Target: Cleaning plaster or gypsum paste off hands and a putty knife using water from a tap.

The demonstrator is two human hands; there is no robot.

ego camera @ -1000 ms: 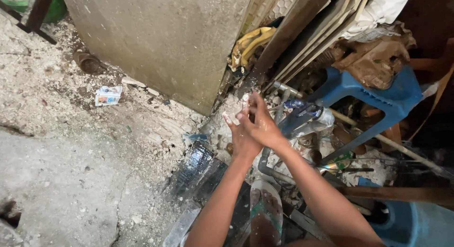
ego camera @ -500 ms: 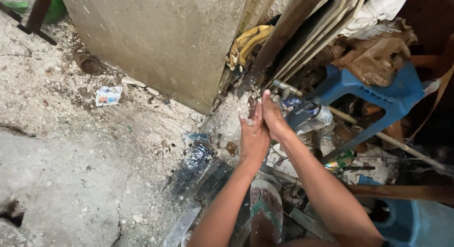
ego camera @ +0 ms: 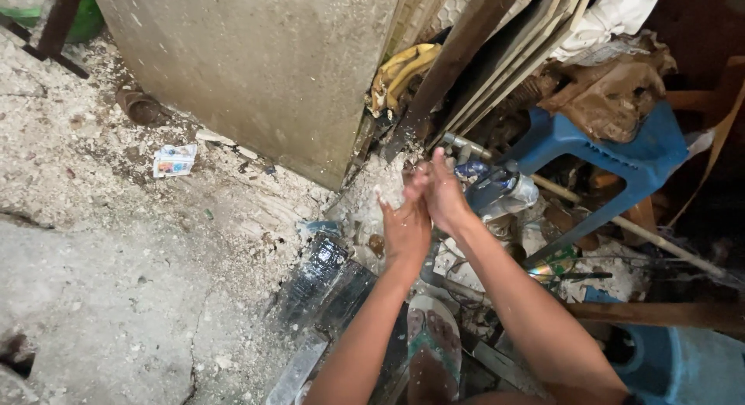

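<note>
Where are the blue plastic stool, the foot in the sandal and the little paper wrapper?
blue plastic stool (ego camera: 621,153), head view, on its seat edge.
foot in the sandal (ego camera: 433,351), head view, mid-foot.
paper wrapper (ego camera: 174,160), head view, its middle.

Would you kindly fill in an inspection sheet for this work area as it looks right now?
Surface: cracked concrete floor, strewn with pale grit.
Job's things: nothing held.
Clutter: paper scrap; dark wet panels; plastic bottle; yellow scrap.
Hands: left hand and right hand pressed together, wet.
Cables: nothing seen.
Surroundings: concrete slab; leaning boards; blue plastic stool; blue tub; sandalled foot.
</note>
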